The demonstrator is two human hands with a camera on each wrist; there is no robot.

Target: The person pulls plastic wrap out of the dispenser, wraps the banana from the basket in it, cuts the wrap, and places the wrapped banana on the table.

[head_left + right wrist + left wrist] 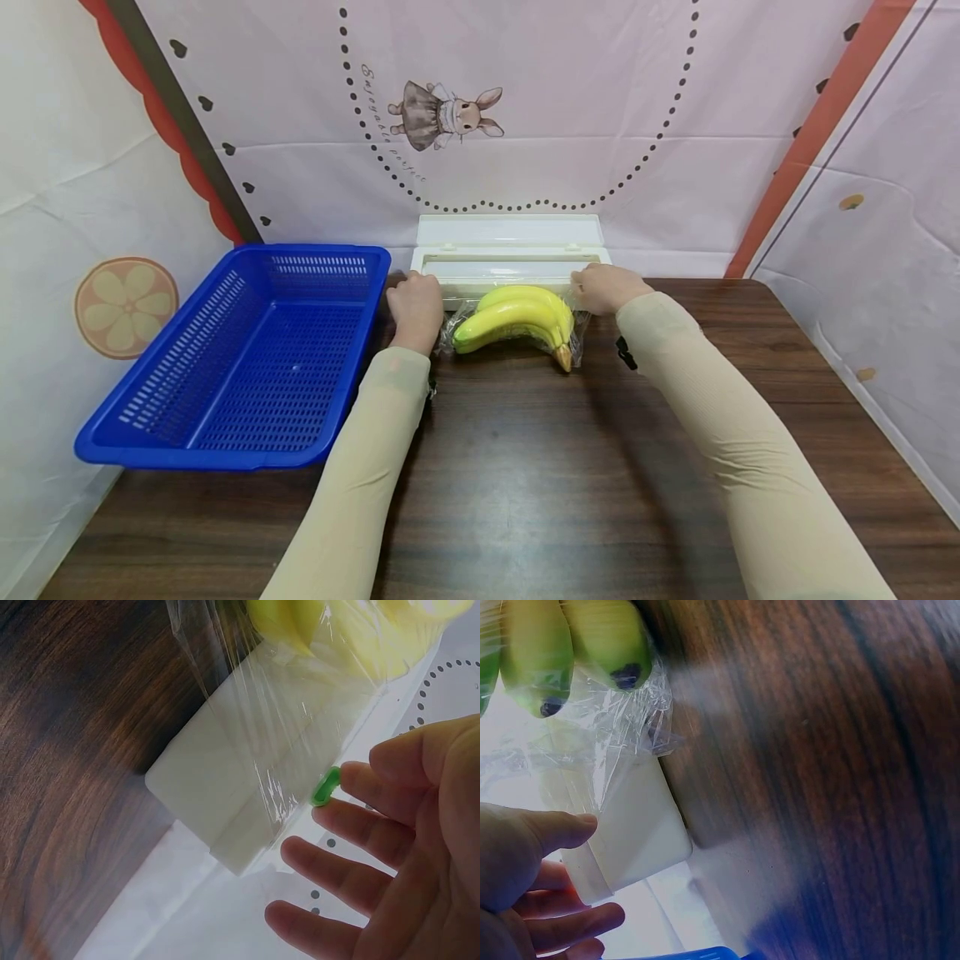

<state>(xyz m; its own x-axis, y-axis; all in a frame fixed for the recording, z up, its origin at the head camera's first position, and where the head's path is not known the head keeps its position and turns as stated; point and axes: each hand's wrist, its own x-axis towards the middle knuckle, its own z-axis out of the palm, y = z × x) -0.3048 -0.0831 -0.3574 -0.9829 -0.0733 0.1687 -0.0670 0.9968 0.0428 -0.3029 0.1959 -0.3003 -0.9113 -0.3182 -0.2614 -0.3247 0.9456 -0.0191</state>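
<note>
A bunch of bananas [517, 317] lies against the front of a long white cling film dispenser [510, 271], its lid raised at the back. Clear cling film [611, 739] covers the bananas and runs to the dispenser. My left hand [417, 308] holds the dispenser's left end, thumb on the front over the film and fingers around the end. At the other end is my right hand [603, 289]. In the right wrist view its fingers are spread, the index and middle fingertips touching a small green slider [326, 787] on the dispenser's edge.
A blue plastic basket [360, 333] stands on the left of the dark wooden table [510, 483], close to my left forearm. Behind the dispenser hangs a pale printed cloth [570, 108], with more cloth along both sides.
</note>
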